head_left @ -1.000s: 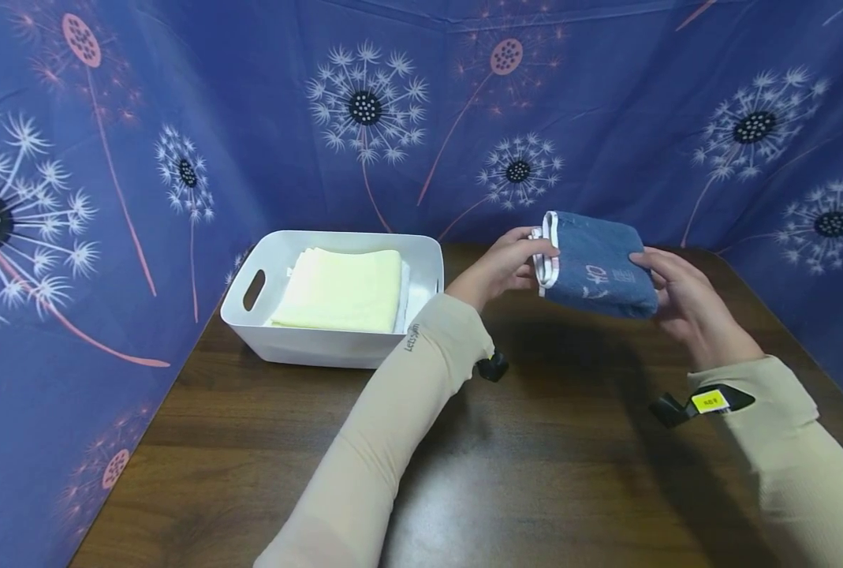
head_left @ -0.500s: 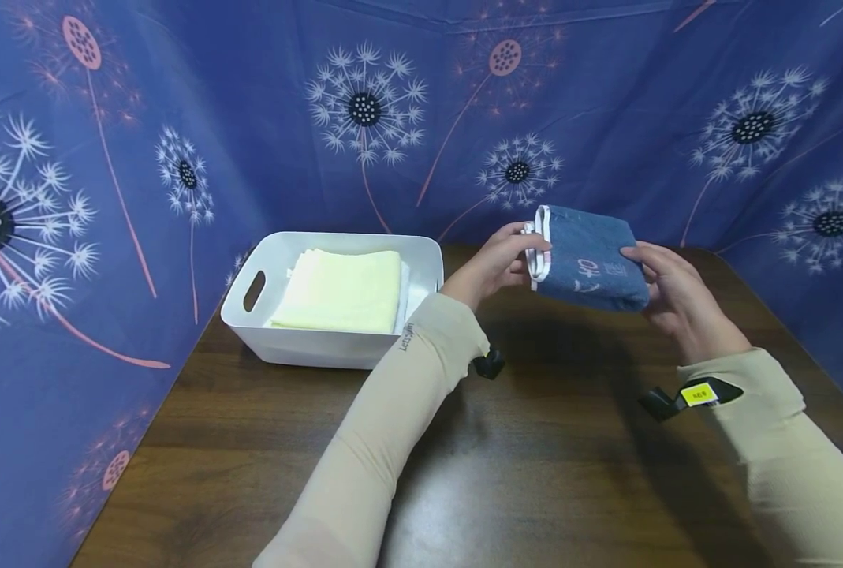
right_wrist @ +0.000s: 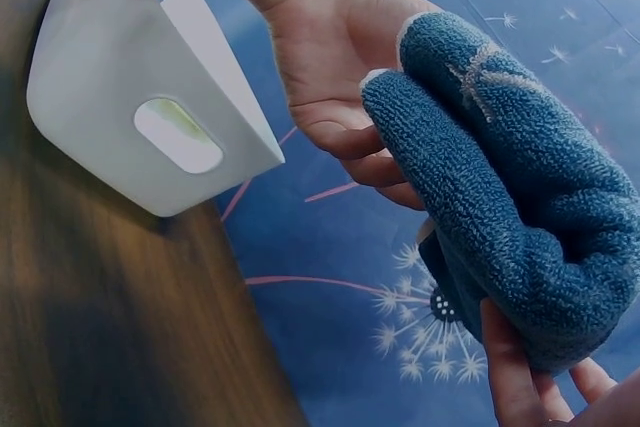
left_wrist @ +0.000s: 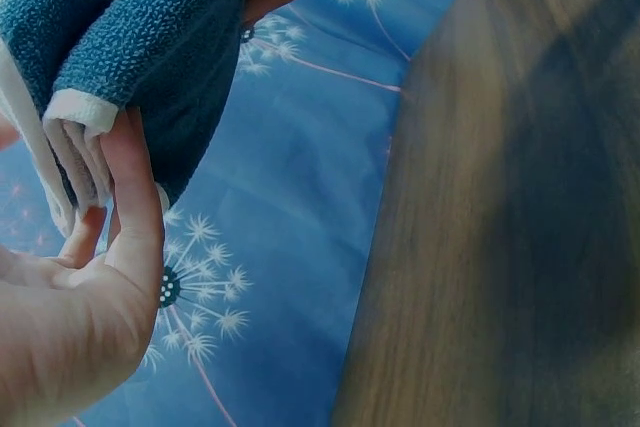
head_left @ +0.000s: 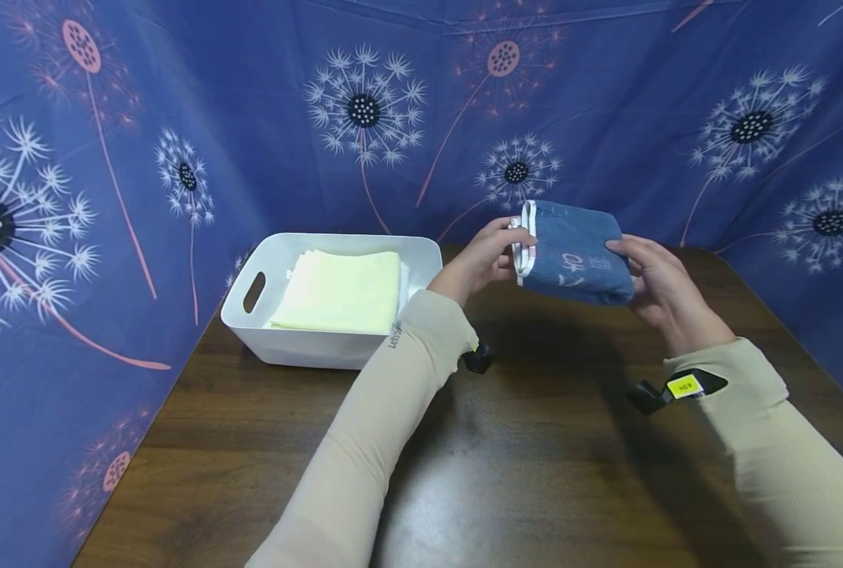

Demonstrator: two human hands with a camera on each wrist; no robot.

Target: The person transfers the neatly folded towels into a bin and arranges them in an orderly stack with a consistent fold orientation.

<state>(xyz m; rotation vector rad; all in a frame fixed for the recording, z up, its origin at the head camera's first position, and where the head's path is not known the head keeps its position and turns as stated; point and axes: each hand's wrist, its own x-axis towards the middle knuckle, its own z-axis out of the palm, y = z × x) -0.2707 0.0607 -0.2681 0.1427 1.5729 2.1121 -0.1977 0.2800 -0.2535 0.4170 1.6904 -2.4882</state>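
Note:
A folded blue towel with white edging and pale lettering is held up above the table between both hands. My left hand grips its white-edged left end, thumb on the front and fingers behind. At the opposite end, my right hand pinches the towel, its thumb on the front face. In the left wrist view, fingers reach in under the layers of the terry towel. The right wrist view shows the rolled folds of the towel from below, with fingers of both hands around it.
Left of the hands, a white plastic bin with handle holes stands on the brown wooden table. Inside it lies a folded pale yellow towel, with a whitish cloth under it. A blue dandelion-print curtain hangs behind and at both sides.
Both hands have moved left and slightly up with the blue towel, bringing it closer to the bin. Their hold on it looks the same, and the bin has stayed in place.

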